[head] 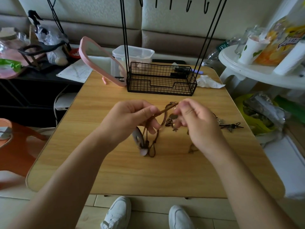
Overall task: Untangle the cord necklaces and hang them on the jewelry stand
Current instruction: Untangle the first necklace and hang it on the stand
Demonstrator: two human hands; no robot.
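Observation:
Brown cord necklaces (166,109) are held just above the wooden table (125,171), tangled together. My left hand (130,119) pinches a doubled cord between thumb and fingers. My right hand (196,124) pinches the cord's far end near a knot. A pale flat pendant (139,141) hangs below my left hand and reaches the table. Small metal charms (170,122) dangle between my hands. More dark cord and charms (231,126) lie on the table right of my right hand. The black wire jewelry stand (161,80) stands at the table's far side, its hooks (188,5) at the top edge.
A pink-framed mirror (99,60) leans left of the stand, with a clear plastic box (133,53) behind it. A crumpled tissue (208,81) lies right of the stand's basket. A white side table (257,70) with a cup and snack bag stands at right. My shoes (118,212) show below.

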